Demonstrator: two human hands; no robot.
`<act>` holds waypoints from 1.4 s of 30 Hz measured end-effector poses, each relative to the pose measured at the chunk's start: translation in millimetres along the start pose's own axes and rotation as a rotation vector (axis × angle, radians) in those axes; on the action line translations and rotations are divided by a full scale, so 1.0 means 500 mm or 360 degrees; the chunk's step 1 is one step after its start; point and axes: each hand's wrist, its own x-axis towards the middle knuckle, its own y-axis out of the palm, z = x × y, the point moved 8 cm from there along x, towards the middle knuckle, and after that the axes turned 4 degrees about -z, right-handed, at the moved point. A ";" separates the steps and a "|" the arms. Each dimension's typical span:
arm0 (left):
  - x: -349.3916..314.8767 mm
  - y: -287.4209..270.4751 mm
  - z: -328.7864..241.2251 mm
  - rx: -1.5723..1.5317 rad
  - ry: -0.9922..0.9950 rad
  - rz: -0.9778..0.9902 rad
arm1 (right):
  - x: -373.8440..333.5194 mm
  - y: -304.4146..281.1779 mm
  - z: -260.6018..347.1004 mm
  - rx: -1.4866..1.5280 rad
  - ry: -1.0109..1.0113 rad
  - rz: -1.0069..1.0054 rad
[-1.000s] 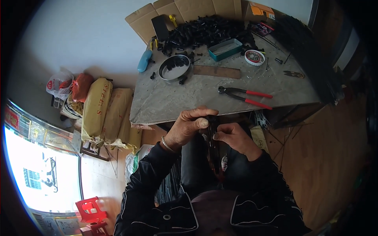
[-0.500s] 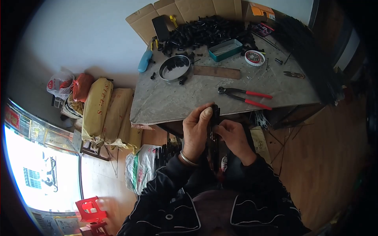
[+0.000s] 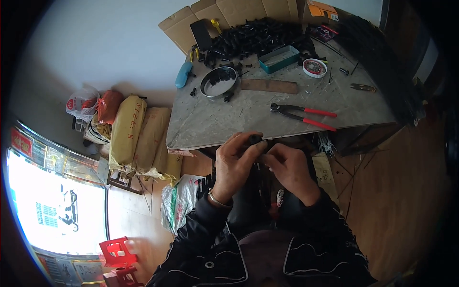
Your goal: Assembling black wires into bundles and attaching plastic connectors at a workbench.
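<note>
My left hand [image 3: 230, 165] is closed around a dark, rod-like piece, with its round black end [image 3: 256, 139] showing between thumb and fingers just off the table's front edge. Thumb and fingers of my right hand [image 3: 295, 173] are pinched together right beside it; whatever lies between them is too small or hidden to name. Below the hands, dark lengths over my lap are partly covered. Pincers [image 3: 319, 112] with red handles lie on the grey table [image 3: 205, 122] beyond my right hand. A round metal bowl [image 3: 216, 91] holding black pieces stands farther left.
A heap of black fittings [image 3: 263, 38] lies at the back against cardboard [image 3: 239, 12]. Nearby are a green tin [image 3: 279, 60], white round dish [image 3: 314, 68], flat wooden strip [image 3: 269, 86] and long black strands [image 3: 377, 62]. Yellow sacks [image 3: 126, 131] stand left of the table.
The dark piece, upright in my left hand before, is turned so its round end shows. My left fingers have curled lower around it; my right hand stays close. The whole view has shifted slightly.
</note>
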 end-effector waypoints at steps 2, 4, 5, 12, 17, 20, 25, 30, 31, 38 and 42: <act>-0.002 -0.006 0.002 -0.0060 -0.0055 0.0097 | 0.002 -0.008 -0.020 0.0332 0.0126 -0.0066; -0.006 -0.008 0.003 -0.0117 -0.0110 0.0187 | 0.003 0.024 -0.042 0.0622 0.0187 0.0131; -0.008 -0.006 -0.006 -0.0038 -0.0032 0.0247 | 0.002 0.025 -0.043 0.0629 0.0189 0.0132; -0.007 -0.006 -0.016 0.0256 0.0046 0.0585 | -0.029 0.059 -0.034 0.0916 0.0517 0.0554; -0.012 0.014 0.000 -0.0194 -0.0001 0.0893 | -0.035 0.061 -0.025 0.0887 0.0485 0.0510; -0.015 0.023 0.008 -0.0305 0.0013 0.0958 | -0.038 0.058 -0.027 0.0804 0.0514 0.0522; -0.019 0.026 0.040 -0.0734 0.0036 0.0503 | -0.002 0.021 0.004 0.0088 0.0209 0.0466; -0.025 0.016 0.069 -0.0674 -0.0141 0.0239 | 0.030 -0.002 0.057 0.0403 -0.0001 0.0090; -0.027 0.020 0.071 -0.0677 -0.0140 0.0237 | 0.037 -0.003 0.065 0.0501 -0.0043 -0.0007; -0.037 0.010 0.092 -0.0590 -0.0166 0.0066 | 0.021 0.020 0.057 0.0596 -0.0016 -0.0015; -0.041 -0.002 0.076 -0.0500 -0.0043 -0.0123 | 0.002 0.001 0.117 0.0115 -0.0654 -0.0378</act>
